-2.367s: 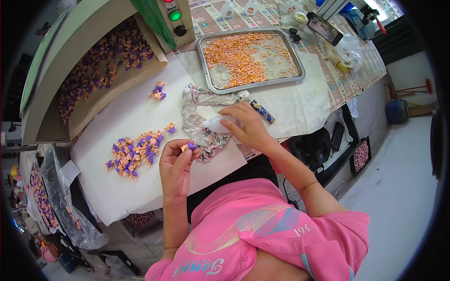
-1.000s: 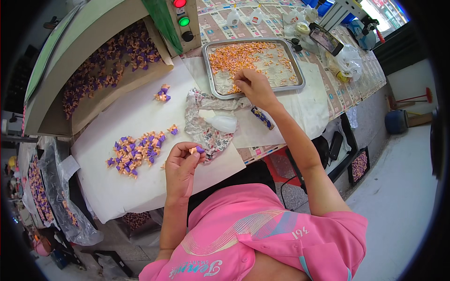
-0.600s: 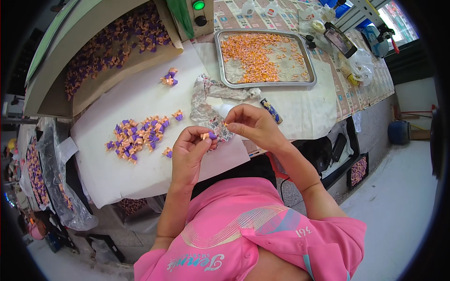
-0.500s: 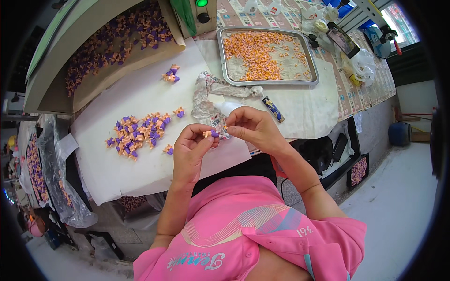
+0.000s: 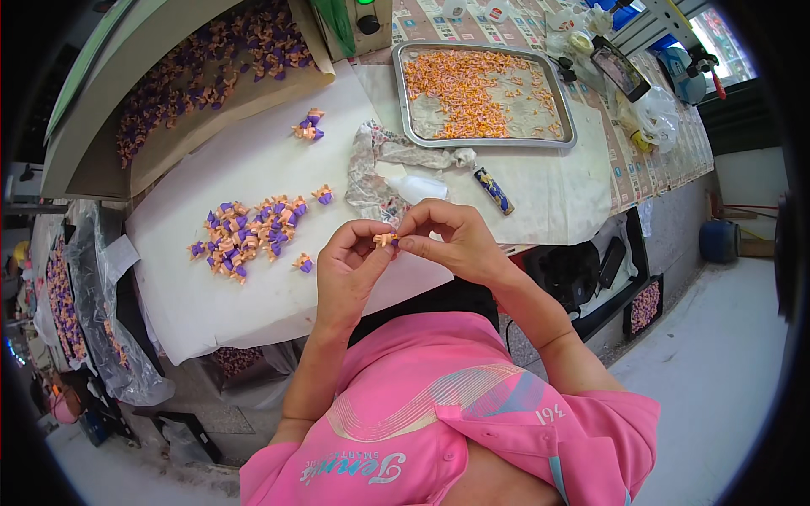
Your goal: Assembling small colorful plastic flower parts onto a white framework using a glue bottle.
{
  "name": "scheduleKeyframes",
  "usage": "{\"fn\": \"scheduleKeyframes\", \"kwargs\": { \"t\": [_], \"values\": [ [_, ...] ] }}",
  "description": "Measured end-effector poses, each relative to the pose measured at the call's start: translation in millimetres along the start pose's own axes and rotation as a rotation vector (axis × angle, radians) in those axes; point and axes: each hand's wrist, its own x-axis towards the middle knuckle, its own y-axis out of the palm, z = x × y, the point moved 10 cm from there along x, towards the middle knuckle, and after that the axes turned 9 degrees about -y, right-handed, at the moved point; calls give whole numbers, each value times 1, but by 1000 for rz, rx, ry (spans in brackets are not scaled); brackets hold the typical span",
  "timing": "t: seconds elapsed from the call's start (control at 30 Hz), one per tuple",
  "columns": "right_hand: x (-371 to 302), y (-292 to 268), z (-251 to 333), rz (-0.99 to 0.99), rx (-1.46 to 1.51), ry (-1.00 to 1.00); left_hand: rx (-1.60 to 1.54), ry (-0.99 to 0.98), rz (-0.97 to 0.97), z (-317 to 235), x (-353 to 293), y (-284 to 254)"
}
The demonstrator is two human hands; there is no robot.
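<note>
My left hand (image 5: pixel 350 257) pinches a small peach-and-purple plastic figure part (image 5: pixel 385 240) between thumb and fingertips, above the table's front edge. My right hand (image 5: pixel 456 240) is closed in a pinch against the part's purple end. A speck of orange shows at the right fingertips, mostly hidden by them. To the left, a loose pile of the same peach-and-purple parts (image 5: pixel 245 236) lies on white paper (image 5: pixel 177 295). A few stray parts sit around it. Behind my hands rests a white plastic bottle (image 5: pixel 416 187) on a crumpled, patterned cloth (image 5: pixel 367 173).
A metal tray (image 5: pixel 481 145) of small orange-and-pink pieces stands at the back. Near it lies a dark patterned cylinder (image 5: pixel 493 191). At the back left, an arched housing (image 5: pixel 84 160) covers many more parts. A phone (image 5: pixel 620 67) is mounted at the far right.
My right fingertips have moved left and closed onto the figure part, shutting the small gap between the hands. The part has turned slightly in my left hand. The view has shifted a little.
</note>
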Motion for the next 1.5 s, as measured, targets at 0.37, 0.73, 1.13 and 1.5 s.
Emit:
{"fn": "scheduleKeyframes", "kwargs": {
  "t": [0.37, 0.73, 1.13, 1.5],
  "values": [
    [-4, 2, -1, 0, 3, -42, 34, 14, 15, 0, -5, 1],
    [-13, 3, -1, -12, 79, -48, 65, 51, 48, 2, -10, 4],
    [-26, -1, -4, -23, -24, -76, 142, 134, 94, 3, -17, 11],
    [-47, -15, -15, -36, 39, 88, 373, 268, 70, -1, -28, 36]
  ]
}}
